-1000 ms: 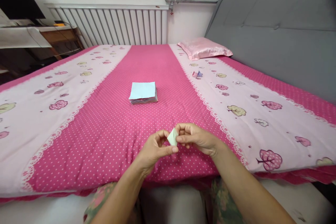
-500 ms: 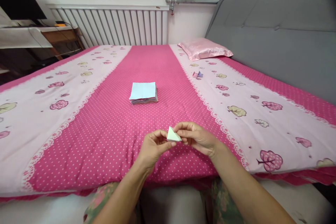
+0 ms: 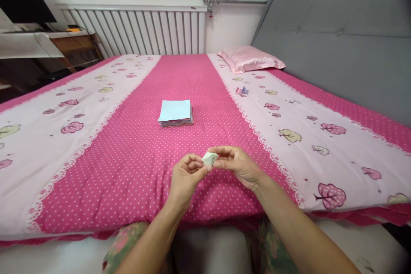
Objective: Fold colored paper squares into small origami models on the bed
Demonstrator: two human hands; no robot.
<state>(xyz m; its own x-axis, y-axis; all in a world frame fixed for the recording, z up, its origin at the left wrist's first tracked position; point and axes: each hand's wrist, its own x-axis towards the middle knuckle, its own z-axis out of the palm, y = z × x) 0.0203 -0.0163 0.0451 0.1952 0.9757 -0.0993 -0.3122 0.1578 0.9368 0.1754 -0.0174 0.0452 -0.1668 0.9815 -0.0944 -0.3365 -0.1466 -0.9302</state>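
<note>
Between my two hands is a small piece of pale green folded paper (image 3: pixel 209 159), held just above the bed's near part. My left hand (image 3: pixel 189 175) pinches its lower left side with thumb and fingers. From the right, my right hand (image 3: pixel 236 163) grips the other side, index finger on top and thumb below. Some of the paper is hidden behind the fingertips. Farther off on the bed lies a stack of square paper (image 3: pixel 175 111), its top sheet light blue.
A pink polka-dot bedspread (image 3: pixel 135 167) covers the bed. Two small folded paper pieces (image 3: pixel 242 90), pink and blue-purple, lie right of the stack. Behind are a pink pillow (image 3: pixel 250 59), a grey headboard (image 3: pixel 340 47) and a radiator (image 3: pixel 138 30). A monitor (image 3: pixel 25 0) stands far left.
The folded paper has been turned and lifted slightly; it showed a flat triangle before and now shows a blunter shape with a slit. My right fingers have shifted their hold.
</note>
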